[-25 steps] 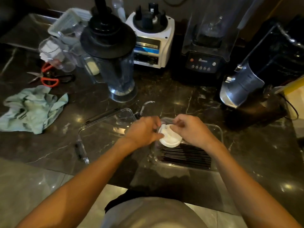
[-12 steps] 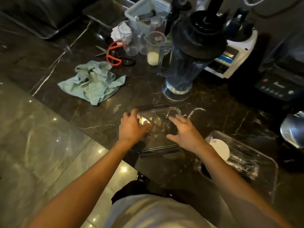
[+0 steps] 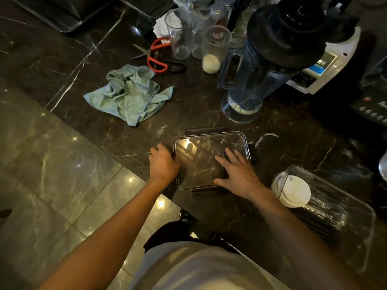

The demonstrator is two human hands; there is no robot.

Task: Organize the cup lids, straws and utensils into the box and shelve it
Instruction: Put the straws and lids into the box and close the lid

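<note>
A clear box lid [image 3: 205, 151] with dark clip flaps lies flat on the dark marble counter near its front edge. My left hand [image 3: 163, 162] curls around the lid's left rim. My right hand [image 3: 236, 172] rests flat on the lid's right part, fingers spread. To the right stands the clear box [image 3: 360, 208]. Inside it a stack of white cup lids [image 3: 293, 192] sits at the near-left end, on a layer of black straws [image 3: 322, 218].
A crumpled green cloth [image 3: 129, 95] lies left of centre. Red-handled scissors [image 3: 155, 57], clear cups [image 3: 180, 36] and a blender jug [image 3: 257, 80] crowd the back. Blender bases [image 3: 322, 68] stand at the back right. The counter edge [image 3: 134, 168] runs diagonally, with floor tiles below.
Both hands left the white cup lids in the box and moved left onto the clear box lid. My left hand shifted to its left rim.
</note>
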